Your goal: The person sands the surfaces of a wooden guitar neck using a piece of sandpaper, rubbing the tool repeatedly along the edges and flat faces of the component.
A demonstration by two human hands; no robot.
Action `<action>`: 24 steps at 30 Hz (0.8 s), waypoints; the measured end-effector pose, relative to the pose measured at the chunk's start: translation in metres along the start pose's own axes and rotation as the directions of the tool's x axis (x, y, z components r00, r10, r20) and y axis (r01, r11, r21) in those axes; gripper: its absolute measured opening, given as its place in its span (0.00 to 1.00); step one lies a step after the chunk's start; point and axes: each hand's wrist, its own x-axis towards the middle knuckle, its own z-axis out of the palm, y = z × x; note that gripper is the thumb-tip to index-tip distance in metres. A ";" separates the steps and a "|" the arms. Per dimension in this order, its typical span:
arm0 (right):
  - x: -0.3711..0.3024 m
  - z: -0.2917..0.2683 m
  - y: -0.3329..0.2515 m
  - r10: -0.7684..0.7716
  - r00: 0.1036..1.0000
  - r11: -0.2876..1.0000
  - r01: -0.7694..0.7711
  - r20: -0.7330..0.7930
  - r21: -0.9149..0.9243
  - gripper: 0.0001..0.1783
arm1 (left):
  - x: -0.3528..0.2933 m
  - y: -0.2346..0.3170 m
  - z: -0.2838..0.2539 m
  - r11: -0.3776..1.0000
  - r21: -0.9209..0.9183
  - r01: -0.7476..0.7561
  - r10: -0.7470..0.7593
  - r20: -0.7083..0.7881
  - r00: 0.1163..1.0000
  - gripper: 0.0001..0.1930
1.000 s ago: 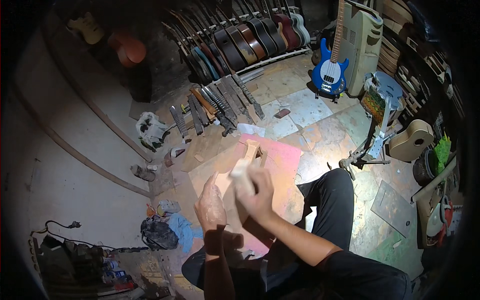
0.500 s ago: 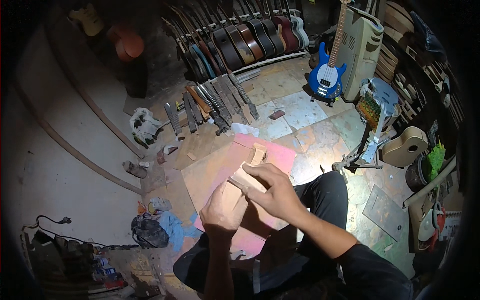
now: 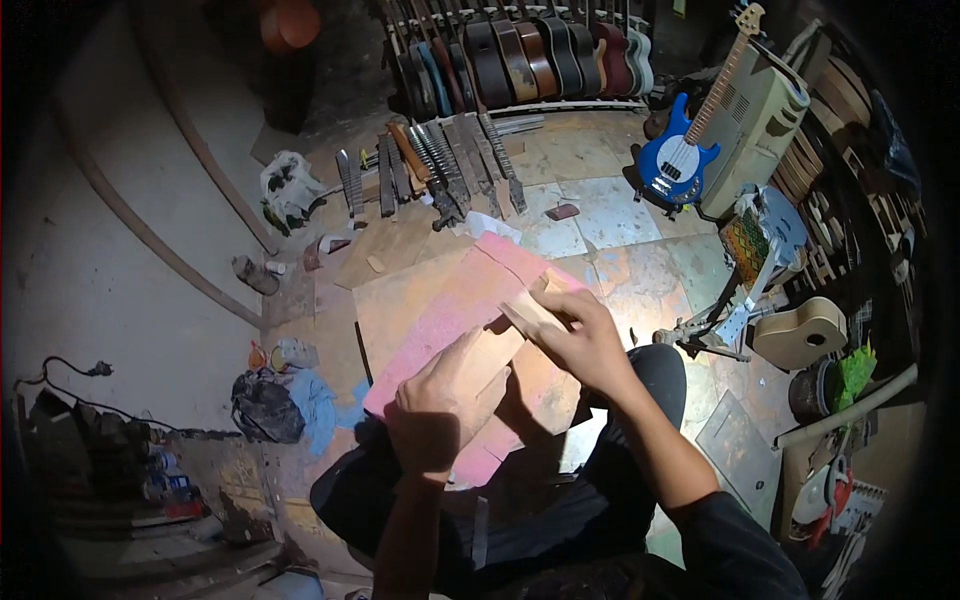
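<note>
My left hand (image 3: 432,408) is closed around a pale, long wooden piece (image 3: 488,358) that slants up and to the right, away from me. My right hand (image 3: 592,345) grips a small pale flat block (image 3: 532,308) at the far end of that piece, with its fingers over the top and the thumb along the near side. Whether the block touches the wood cannot be made out. Beneath both hands lies a pink, dusty board (image 3: 425,340), partly covered by their shadows. My folded legs in dark trousers are close on either side.
Several guitar necks (image 3: 440,165) lie on the floor ahead, before a rack of guitars (image 3: 540,65). A blue bass (image 3: 675,165) stands at the far right. Nearer on that side are a metal stand (image 3: 700,335) and an unfinished guitar body (image 3: 800,332). A black bag (image 3: 268,408) sits left.
My right hand and the small block have moved up and right along the wooden piece. My left hand still holds the wood, lying slightly flatter. The whole view has also shifted.
</note>
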 end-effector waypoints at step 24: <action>0.019 0.008 -0.015 0.061 0.998 0.988 -0.062 -0.013 -0.139 0.27 | 0.006 -0.003 0.007 0.985 -0.085 -0.149 0.144 -0.064 0.988 0.27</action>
